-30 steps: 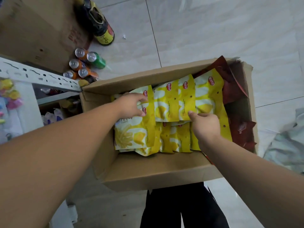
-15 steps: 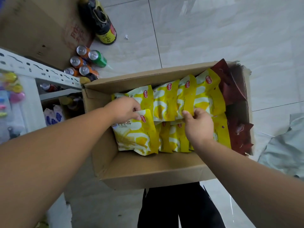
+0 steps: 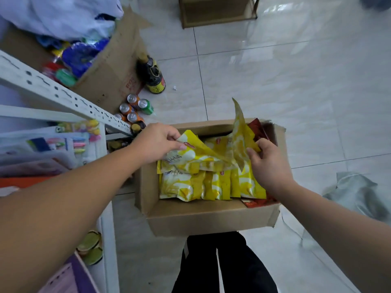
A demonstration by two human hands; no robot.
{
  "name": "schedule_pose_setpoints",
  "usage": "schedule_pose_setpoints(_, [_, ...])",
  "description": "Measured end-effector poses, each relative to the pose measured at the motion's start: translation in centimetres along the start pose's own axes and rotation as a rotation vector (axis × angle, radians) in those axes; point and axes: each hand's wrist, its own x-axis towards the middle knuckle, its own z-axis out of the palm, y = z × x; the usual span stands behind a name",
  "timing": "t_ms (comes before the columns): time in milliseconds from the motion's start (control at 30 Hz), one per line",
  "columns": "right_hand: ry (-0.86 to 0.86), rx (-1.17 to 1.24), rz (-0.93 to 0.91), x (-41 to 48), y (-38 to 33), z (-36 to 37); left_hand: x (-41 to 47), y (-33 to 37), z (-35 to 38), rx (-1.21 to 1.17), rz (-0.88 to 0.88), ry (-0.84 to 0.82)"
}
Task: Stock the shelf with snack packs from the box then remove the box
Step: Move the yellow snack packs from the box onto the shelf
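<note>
An open cardboard box (image 3: 203, 218) stands on the floor in front of me, filled with yellow snack packs (image 3: 190, 185) and some dark red packs (image 3: 257, 127) along its right side. My left hand (image 3: 157, 142) pinches the top corner of a yellow pack at the box's left. My right hand (image 3: 267, 161) grips the right side of a bunch of yellow packs (image 3: 239, 142), which stand lifted and tilted above the rest. The white metal shelf (image 3: 53, 92) is at the left.
Several drink cans (image 3: 133, 108) and a dark bottle (image 3: 153, 75) stand on the tiled floor behind the box. A second cardboard box (image 3: 112, 66) full of goods sits at top left, another box (image 3: 218, 11) at the top. Grey plastic (image 3: 357, 193) lies at the right.
Both hands have lifted a bunch of yellow packs up from the back row of the box. The camera has pulled back and tilted up, showing more floor and the shelf.
</note>
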Motion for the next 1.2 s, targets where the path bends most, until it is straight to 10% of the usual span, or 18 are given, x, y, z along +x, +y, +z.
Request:
schedule_pose_setpoints(700, [0.310,-0.360,-0.668,-5.0,-26.6,-33.8,-21.0,25.5,-24.8,-0.499,0.293,0.530])
schedule_pose_setpoints(1200, [0.201,0.094,-1.059,-13.6,-41.8,-44.1,-42.0,31.3,-31.1,-0.553,0.262,0.998])
